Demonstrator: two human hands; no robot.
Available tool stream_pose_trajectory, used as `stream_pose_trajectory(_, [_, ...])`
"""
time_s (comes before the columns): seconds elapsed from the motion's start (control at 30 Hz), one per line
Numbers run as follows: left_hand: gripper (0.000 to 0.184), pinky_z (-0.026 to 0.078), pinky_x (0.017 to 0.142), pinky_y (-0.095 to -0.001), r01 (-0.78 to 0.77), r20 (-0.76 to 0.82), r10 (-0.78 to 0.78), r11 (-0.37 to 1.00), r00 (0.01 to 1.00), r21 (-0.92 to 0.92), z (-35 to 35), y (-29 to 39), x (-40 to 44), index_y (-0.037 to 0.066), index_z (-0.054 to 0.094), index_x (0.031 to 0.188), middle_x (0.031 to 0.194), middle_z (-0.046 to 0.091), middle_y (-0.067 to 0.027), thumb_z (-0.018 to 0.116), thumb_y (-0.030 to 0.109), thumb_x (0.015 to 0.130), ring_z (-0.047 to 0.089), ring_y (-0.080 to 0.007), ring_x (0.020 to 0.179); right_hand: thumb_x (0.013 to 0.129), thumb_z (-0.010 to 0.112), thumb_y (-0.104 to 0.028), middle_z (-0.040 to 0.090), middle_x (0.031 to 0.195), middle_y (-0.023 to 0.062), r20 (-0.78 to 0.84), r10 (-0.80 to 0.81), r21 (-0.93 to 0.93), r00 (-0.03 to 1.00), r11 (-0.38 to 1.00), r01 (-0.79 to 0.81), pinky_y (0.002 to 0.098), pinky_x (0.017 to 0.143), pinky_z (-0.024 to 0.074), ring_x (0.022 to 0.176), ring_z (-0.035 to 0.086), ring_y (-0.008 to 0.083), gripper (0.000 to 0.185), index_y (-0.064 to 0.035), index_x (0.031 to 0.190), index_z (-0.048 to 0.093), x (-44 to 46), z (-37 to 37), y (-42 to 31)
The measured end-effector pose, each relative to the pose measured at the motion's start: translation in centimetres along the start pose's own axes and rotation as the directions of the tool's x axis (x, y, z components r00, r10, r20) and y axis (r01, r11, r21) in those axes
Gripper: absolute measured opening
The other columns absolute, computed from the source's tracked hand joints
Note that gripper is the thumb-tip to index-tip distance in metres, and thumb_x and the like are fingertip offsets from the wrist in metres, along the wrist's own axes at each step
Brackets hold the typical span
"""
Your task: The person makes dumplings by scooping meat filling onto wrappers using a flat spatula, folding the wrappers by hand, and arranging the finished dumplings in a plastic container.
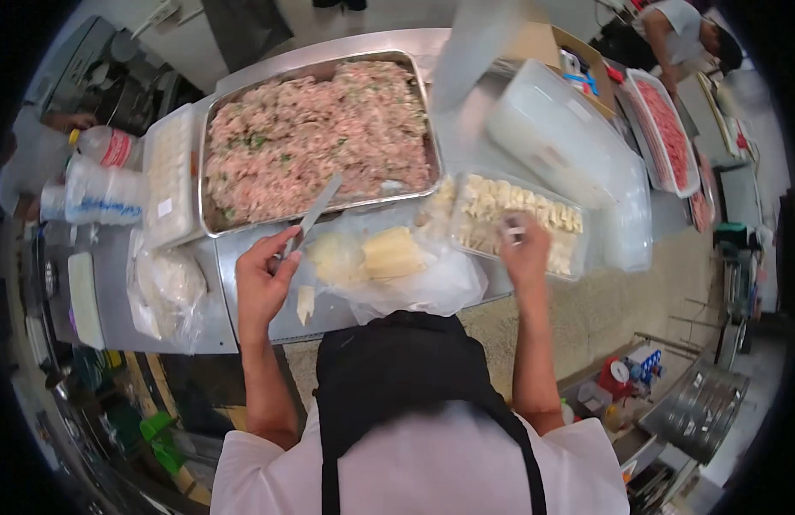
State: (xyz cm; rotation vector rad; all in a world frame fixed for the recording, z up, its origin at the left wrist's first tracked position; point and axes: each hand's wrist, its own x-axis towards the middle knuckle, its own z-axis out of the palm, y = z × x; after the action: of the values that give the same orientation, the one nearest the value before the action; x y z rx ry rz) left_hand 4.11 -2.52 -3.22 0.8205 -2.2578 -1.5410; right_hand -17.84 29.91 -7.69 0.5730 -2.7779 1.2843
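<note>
My left hand (264,270) is closed around a flat metal spatula (320,206), its blade pointing up over the near edge of a large metal tray (320,206). The tray holds minced meat (303,137) flecked with green. Near this hand, a loose wrapper scrap (305,305) lies on the table. A stack of pale yellow dough wrappers (393,254) rests on clear plastic between my hands. My right hand (528,253), slightly blurred, is over a clear plastic tray (573,273) with rows of folded dumplings (535,206). Its fingers are curled; what they hold is unclear.
Stacked translucent containers (569,137) stand at the right, and a white tub of red meat (663,129) is beyond. At left are a lidded box (170,172), a bagged white item (170,279) and a bottle (110,148). Other people (680,39) are at both sides.
</note>
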Motion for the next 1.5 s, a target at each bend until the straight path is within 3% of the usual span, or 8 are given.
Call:
stream_pose_trajectory(0.13, [0.042,0.033,0.055,-0.0232,0.060,0.020,-0.061,0.997,0.998,0.038,0.2,-0.7,-0.6,0.007,0.071,0.122,0.081,0.055,0.0020,0.073,0.000,0.081,0.037,-0.0057,0.062,0.076,0.076,-0.005,0.069,0.094,0.0114,0.392,-0.465,0.239,0.794,0.885,0.400,0.0381,0.077,0.0556,0.087,0.068,0.0306,0.018,-0.0044,0.092,0.069,-3.5,9.5,-3.4])
stream_pose_trajectory(0.33, [0.043,0.039,0.059,-0.0264,0.018,-0.017,-0.016,0.991,1.000,0.130,-1.0,-1.3,-0.9,0.010,0.070,0.124,0.080,0.059,-0.0026,0.072,0.001,0.082,0.044,-0.0105,0.064,0.071,0.075,-0.014,0.069,0.092,0.0100,0.548,-0.431,-0.009,0.717,0.854,0.520,0.0428,0.072,0.0529,0.088,0.066,0.0328,0.016,-0.0066,0.085,0.071,-3.9,14.6,-4.1])
stream_pose_trajectory(0.67, [0.017,0.052,0.071,-0.0455,-0.218,0.108,0.223,0.559,0.969,0.800,-1.0,3.0,4.7,0.003,0.074,0.086,0.084,0.067,-0.0198,0.060,0.000,0.078,0.066,-0.0387,0.080,0.082,0.071,-0.014,0.069,0.092,0.0148,0.542,-0.323,0.210,0.776,0.946,0.247,0.0449,0.076,0.0515,0.086,0.065,0.0377,0.012,-0.0046,0.089,0.071,-2.0,12.7,-3.2])
stream_pose_trajectory(0.87, [0.011,0.053,0.077,-0.0513,-0.325,0.348,0.008,0.373,0.938,0.869,2.7,0.4,9.0,0.001,0.069,0.082,0.091,0.068,-0.0191,0.063,0.003,0.072,0.067,-0.0414,0.086,0.096,0.062,-0.015,0.068,0.094,0.0125,0.584,-0.170,0.282,0.794,0.959,-0.003,0.0353,0.083,0.0492,0.087,0.064,0.0237,0.017,0.0010,0.102,0.063,0.0,7.7,-3.8])
stream_pose_trajectory(1.0, [0.013,0.053,0.077,-0.0521,-0.265,0.221,0.147,0.502,0.964,0.823,1.3,1.6,9.7,0.001,0.069,0.082,0.087,0.068,-0.0201,0.062,0.002,0.072,0.067,-0.0415,0.086,0.102,0.056,-0.022,0.064,0.102,0.0045,0.584,-0.209,0.585,0.784,0.778,-0.228,0.0346,0.086,0.0490,0.094,0.059,0.0161,0.023,-0.0005,0.109,0.060,-0.1,6.2,-1.9])
stream_pose_trajectory(1.07, [0.012,0.053,0.075,-0.0511,-0.348,0.285,0.206,0.418,0.936,0.839,2.3,-1.4,10.8,0.003,0.070,0.082,0.084,0.069,-0.0203,0.063,0.005,0.073,0.067,-0.0408,0.086,0.104,0.054,-0.027,0.064,0.108,0.0063,0.711,-0.046,0.672,0.701,0.339,-0.659,0.0372,0.093,0.0496,0.101,0.061,0.0188,0.025,-0.0043,0.114,0.057,-0.6,6.2,-1.4])
stream_pose_trajectory(1.27, [0.011,0.053,0.073,-0.0491,-0.382,0.367,0.143,0.548,0.919,0.744,1.2,-0.6,12.5,0.003,0.070,0.079,0.082,0.068,-0.0190,0.066,0.008,0.070,0.066,-0.0411,0.084,0.106,0.049,-0.026,0.060,0.126,0.0108,0.666,-0.170,0.647,0.726,-0.352,-0.676,0.0444,0.106,0.0469,0.120,0.060,0.0254,0.029,-0.0044,0.125,0.053,-1.7,5.8,-1.4])
stream_pose_trajectory(1.5, [0.029,0.053,0.074,-0.0493,-0.562,0.595,0.176,0.607,0.784,0.562,4.1,-1.6,13.1,0.007,0.076,0.093,0.084,0.068,-0.0205,0.063,0.001,0.068,0.067,-0.0412,0.084,0.106,0.048,-0.026,0.054,0.141,0.0166,0.635,0.126,0.770,0.763,-0.018,-0.638,0.0467,0.111,0.0430,0.129,0.055,0.0301,0.048,0.0022,0.145,0.041,-2.8,6.6,-1.1])
